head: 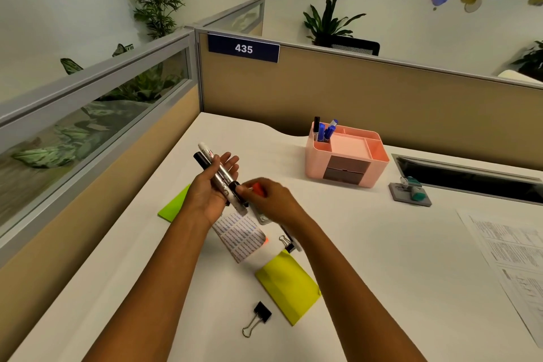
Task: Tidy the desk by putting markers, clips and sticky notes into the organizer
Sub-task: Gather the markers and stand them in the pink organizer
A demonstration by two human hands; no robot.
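At desk left, my left hand (212, 185), half curled, cradles two markers (219, 175); my right hand (269, 198), pinched shut, brings a red-capped marker (258, 189). I judge it best laid parallel before carrying all to the organizer (346, 156). Counted: three sticky pads (289, 285), two binder clips (258, 317), several markers already stowed.

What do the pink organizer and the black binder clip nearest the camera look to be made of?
The pink organizer looks like moulded plastic, matte to satin: uniform colour, rounded corners, thin walls. The black binder clip appears to be painted sheet metal with bare wire handles, which look thin, looped and silvery. Neither can be confirmed by sight alone.
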